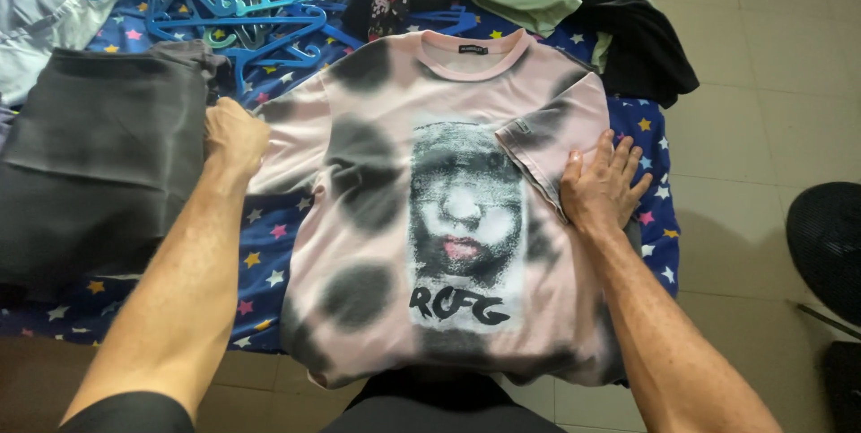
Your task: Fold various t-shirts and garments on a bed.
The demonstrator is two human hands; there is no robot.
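Pink black-blotched cotton T-shirt [395, 245] lies flat. Left hand [235, 135] grips its nine-o'clock sleeve; right hand [603, 184], spread wide, pins the three-o'clock folded sleeve. Best keep edges straight.

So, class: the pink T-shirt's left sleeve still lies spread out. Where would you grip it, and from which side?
Grip the pink T-shirt at the outer hem of the spread sleeve, where the left hand already rests. Come from the left: that edge lies flat and free on the starry sheet, while the right hand presses the folded sleeve.
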